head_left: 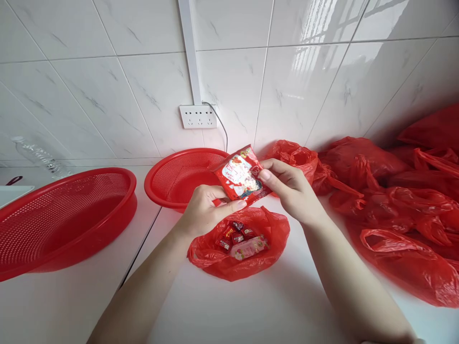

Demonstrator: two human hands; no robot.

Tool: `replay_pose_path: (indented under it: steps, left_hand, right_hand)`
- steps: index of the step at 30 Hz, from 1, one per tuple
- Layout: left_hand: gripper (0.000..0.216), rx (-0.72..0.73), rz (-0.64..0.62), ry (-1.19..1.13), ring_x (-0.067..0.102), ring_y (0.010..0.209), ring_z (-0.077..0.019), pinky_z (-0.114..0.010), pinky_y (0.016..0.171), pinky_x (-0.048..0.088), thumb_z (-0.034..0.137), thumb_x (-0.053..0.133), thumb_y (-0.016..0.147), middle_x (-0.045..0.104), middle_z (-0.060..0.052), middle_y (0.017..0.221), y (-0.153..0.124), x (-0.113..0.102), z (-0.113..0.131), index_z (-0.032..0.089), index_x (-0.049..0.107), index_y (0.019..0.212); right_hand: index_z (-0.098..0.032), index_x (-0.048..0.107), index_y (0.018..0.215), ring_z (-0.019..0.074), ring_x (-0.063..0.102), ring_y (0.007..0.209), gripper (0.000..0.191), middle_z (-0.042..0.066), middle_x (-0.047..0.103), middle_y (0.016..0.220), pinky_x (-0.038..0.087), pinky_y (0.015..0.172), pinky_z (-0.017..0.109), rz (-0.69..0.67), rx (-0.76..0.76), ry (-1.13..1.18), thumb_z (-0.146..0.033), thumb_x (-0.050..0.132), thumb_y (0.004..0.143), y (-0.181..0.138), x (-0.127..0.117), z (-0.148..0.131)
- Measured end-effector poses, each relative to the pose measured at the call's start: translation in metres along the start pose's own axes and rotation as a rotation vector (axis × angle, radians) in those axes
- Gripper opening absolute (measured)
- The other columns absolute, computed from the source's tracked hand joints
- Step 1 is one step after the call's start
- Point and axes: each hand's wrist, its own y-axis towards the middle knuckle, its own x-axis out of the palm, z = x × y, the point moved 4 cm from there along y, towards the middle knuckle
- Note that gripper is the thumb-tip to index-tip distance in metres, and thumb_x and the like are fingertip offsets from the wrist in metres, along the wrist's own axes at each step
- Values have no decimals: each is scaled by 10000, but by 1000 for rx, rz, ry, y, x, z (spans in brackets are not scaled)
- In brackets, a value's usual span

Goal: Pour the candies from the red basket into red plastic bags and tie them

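Both my hands hold a small red printed packet (239, 176) up over the white table. My left hand (205, 208) pinches its lower edge with thumb and fingers closed. My right hand (289, 188) grips its right edge. Directly below lies an open red plastic bag (215, 255) holding several small wrapped candies (234, 232) and a pink packet (250, 247).
A small red mesh basket (172, 177) stands behind the packet. A larger red mesh basket (64, 217) sits at the left. A heap of red plastic bags (401, 210) fills the right side. A wall socket (198, 116) with a cable and a clear bottle (39, 156) are by the tiled wall.
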Motion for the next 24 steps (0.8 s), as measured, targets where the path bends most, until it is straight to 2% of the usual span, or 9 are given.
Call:
replay_pose_path:
  steps: [3,6,9,13,15,17,20,22,24]
  left_hand:
    - [125,86,99,225,675,785,-213,-323,716,495,303,706,822,742,-29,807,1,-8,-2,214,777,874]
    - [86,314,323,492,661,805,-211,-346,791,483,204,722,786,752,-16,801,-2,-21,5,261,781,811]
    - [219,489,444,617,652,860,-208,-352,832,494,109,671,787,755,-5,817,-8,-32,16,291,778,846]
    - [307,640,458,744,653,809,-186,-333,782,523,25,614,775,742,22,774,-16,-35,30,286,749,864]
    - [322,705,454,795,657,821,-182,-330,781,530,19,617,769,742,16,829,-17,-32,35,277,728,927]
    - [329,778,447,839,662,908,-198,-347,834,530,74,659,774,733,-17,961,-17,-28,38,268,690,1037]
    - [339,866,402,904,643,1070,-243,-387,916,502,246,704,799,695,-62,1112,-18,-17,40,262,631,1129]
    - [307,894,380,918,654,1056,-259,-395,889,493,342,691,811,702,-76,1089,-19,-12,40,240,631,1095]
    - [240,884,391,874,677,928,-249,-384,810,486,366,694,802,722,-63,948,-21,-10,40,218,646,985]
  right_hand:
    - [-239,639,1150,218,633,1091,290,68,666,1193,531,940,391,-116,-108,-86,-372,650,891,-2,0,-6]
    - [-254,722,968,260,490,1316,143,55,544,1390,412,1102,471,-200,-308,-325,-215,689,835,-4,-1,-12]
    - [-263,749,825,265,365,1415,183,16,438,1487,344,1156,503,-220,-451,-456,-122,633,830,-7,-1,-15]
    - [-267,752,831,269,381,1407,207,10,442,1484,369,1151,506,-230,-490,-408,-98,632,826,-8,0,-18]
    - [-267,750,836,273,398,1399,203,12,456,1474,377,1152,489,-239,-479,-341,-93,645,822,-9,1,-19]
    - [-269,747,846,278,415,1389,190,16,481,1454,382,1151,477,-227,-447,-276,-100,664,817,-9,1,-19]
    - [-273,738,894,279,466,1351,164,27,524,1416,408,1127,466,-162,-384,-212,-134,690,822,-8,0,-18]
    - [-270,733,947,274,509,1308,150,45,563,1370,424,1105,456,-115,-352,-204,-177,697,836,-8,0,-17]
    - [-258,730,980,266,541,1266,140,63,608,1304,433,1087,438,-97,-315,-229,-220,703,848,-7,0,-17]
